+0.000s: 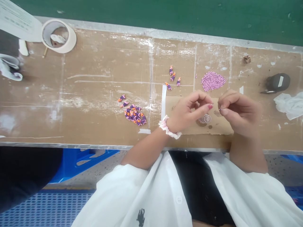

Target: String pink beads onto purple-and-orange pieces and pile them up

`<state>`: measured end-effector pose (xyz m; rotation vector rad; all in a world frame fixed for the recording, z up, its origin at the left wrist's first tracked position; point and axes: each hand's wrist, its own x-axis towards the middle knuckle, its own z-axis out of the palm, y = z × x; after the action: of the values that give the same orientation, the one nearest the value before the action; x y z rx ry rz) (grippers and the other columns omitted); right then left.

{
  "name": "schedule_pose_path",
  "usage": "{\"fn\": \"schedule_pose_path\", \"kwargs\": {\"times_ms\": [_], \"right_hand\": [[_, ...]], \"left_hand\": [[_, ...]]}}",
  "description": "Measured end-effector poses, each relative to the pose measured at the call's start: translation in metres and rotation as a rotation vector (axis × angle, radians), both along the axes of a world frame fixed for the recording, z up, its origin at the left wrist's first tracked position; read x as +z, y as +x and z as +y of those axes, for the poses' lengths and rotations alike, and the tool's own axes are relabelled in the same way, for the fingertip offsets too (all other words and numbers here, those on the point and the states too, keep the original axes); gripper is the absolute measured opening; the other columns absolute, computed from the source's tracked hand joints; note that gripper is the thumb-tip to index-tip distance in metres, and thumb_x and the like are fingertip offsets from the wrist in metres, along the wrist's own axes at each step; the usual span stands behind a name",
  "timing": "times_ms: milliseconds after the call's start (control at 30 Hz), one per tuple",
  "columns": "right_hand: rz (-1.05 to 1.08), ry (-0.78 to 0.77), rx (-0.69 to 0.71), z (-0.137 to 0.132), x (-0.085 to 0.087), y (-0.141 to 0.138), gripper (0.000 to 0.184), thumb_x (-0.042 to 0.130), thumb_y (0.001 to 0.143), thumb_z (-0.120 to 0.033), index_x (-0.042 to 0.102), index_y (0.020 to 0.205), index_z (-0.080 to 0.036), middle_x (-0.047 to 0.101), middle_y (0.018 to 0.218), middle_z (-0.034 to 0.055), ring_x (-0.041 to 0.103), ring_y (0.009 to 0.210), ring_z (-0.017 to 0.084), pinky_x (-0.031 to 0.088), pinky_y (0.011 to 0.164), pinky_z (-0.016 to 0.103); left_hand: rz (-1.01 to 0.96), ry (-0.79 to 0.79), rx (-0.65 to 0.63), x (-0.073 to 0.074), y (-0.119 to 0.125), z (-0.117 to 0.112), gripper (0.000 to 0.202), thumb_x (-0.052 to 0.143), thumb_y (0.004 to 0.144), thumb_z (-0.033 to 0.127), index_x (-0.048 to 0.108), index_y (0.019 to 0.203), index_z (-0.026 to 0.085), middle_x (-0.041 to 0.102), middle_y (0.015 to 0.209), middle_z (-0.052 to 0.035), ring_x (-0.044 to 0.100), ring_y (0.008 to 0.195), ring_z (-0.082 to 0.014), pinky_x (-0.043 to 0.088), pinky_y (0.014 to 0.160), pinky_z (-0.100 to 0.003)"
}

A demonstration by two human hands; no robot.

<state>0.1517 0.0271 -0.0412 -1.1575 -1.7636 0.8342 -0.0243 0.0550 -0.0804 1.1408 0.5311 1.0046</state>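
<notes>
My left hand (189,108) hovers over a cardboard patch (222,126) on the worn brown bench, fingers curled, thumb and forefinger reaching toward the other hand. My right hand (238,110) pinches something tiny near its fingertips that I cannot make out. A heap of small pink beads (212,80) lies just beyond both hands. Several purple-and-orange figurine charms (173,77) sit to the left of the beads, and a larger pile of the same charms (133,114) lies left of my left wrist. A small clear ring-shaped thing (205,119) rests on the cardboard under my hands.
A roll of masking tape (59,35) stands at the back left beside paper sheets (16,19). A dark rounded object (276,82) and a crumpled white plastic piece (290,105) lie at the right. A green surface (165,12) runs behind the bench. A blue stool (78,160) is below left.
</notes>
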Motion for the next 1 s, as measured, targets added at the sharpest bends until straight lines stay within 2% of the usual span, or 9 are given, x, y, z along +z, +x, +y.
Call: {"fn": "schedule_pose_path", "kwargs": {"times_ms": [133,233,367,500,700,800,867,933,1000], "right_hand": [[-0.411,0.05,0.106,0.0,0.006,0.006,0.015,0.056,0.079,-0.011,0.05,0.075,-0.023,0.051,0.067,-0.0018,0.047,0.058,0.013,0.037,0.052,0.028],[-0.713,0.147,0.181,-0.002,0.007,0.008,0.012,0.054,0.083,-0.014,0.049,0.076,-0.022,0.052,0.07,-0.0005,0.046,0.06,0.013,0.036,0.053,0.028],[-0.812,0.185,0.283,-0.006,0.005,0.005,0.016,0.053,0.087,-0.02,0.048,0.073,-0.022,0.051,0.069,0.0003,0.042,0.056,0.013,0.032,0.053,0.029],[-0.893,0.221,0.293,-0.009,0.001,0.003,0.019,0.051,0.09,-0.022,0.047,0.072,-0.022,0.048,0.068,0.0004,0.038,0.054,0.014,0.027,0.051,0.03],[-0.958,0.186,0.319,-0.011,-0.002,0.003,0.02,0.052,0.091,-0.025,0.045,0.072,-0.022,0.047,0.069,0.0006,0.04,0.057,0.015,0.026,0.05,0.03],[-0.881,0.233,0.27,-0.01,0.003,0.005,0.019,0.052,0.09,-0.021,0.045,0.073,-0.022,0.048,0.068,-0.0001,0.041,0.057,0.014,0.029,0.051,0.029],[-0.795,0.239,0.242,-0.009,0.007,0.007,0.016,0.053,0.09,-0.021,0.046,0.076,-0.022,0.051,0.069,-0.0003,0.044,0.058,0.014,0.032,0.052,0.028],[-0.739,0.22,0.242,-0.009,0.01,0.01,0.013,0.054,0.09,-0.021,0.047,0.08,-0.023,0.054,0.072,-0.0004,0.047,0.06,0.013,0.034,0.054,0.027],[-0.737,0.223,0.253,-0.009,0.01,0.013,0.012,0.054,0.091,-0.022,0.047,0.081,-0.023,0.055,0.073,-0.0007,0.048,0.059,0.013,0.035,0.055,0.026]], "left_hand": [[0.012,-0.131,0.157,-0.003,-0.001,0.005,0.027,0.07,0.082,0.042,0.057,0.082,0.017,0.056,0.075,0.0015,0.054,0.067,-0.0069,0.044,0.061,-0.022],[0.029,-0.221,0.252,-0.007,-0.001,0.009,0.022,0.069,0.083,0.035,0.056,0.082,0.018,0.054,0.072,0.0029,0.052,0.066,-0.0062,0.043,0.061,-0.021],[0.029,-0.286,0.274,-0.008,-0.002,0.012,0.016,0.066,0.085,0.029,0.055,0.081,0.018,0.053,0.071,0.0038,0.049,0.061,-0.0049,0.04,0.057,-0.02],[0.012,-0.269,0.263,-0.005,-0.001,0.011,0.017,0.067,0.084,0.029,0.055,0.081,0.018,0.053,0.071,0.0035,0.052,0.067,-0.0058,0.043,0.063,-0.02],[0.011,-0.264,0.258,-0.007,-0.002,0.012,0.018,0.068,0.083,0.03,0.055,0.08,0.018,0.055,0.072,0.0028,0.055,0.073,-0.007,0.045,0.068,-0.021],[0.053,-0.204,0.282,-0.006,-0.002,0.012,0.016,0.065,0.086,0.03,0.054,0.082,0.018,0.056,0.075,0.0018,0.056,0.073,-0.0078,0.045,0.068,-0.022],[0.158,-0.097,0.309,0.002,-0.004,0.009,0.012,0.059,0.089,0.028,0.054,0.084,0.018,0.057,0.077,0.0008,0.055,0.071,-0.0087,0.044,0.066,-0.023],[0.379,0.084,0.283,0.015,-0.01,0.003,0.01,0.054,0.092,0.026,0.055,0.087,0.018,0.059,0.08,-0.0006,0.055,0.072,-0.0102,0.044,0.067,-0.025],[0.716,0.29,0.164,0.031,-0.02,-0.005,0.01,0.053,0.093,0.025,0.057,0.09,0.017,0.061,0.085,-0.0027,0.056,0.077,-0.0133,0.044,0.072,-0.028]]}}
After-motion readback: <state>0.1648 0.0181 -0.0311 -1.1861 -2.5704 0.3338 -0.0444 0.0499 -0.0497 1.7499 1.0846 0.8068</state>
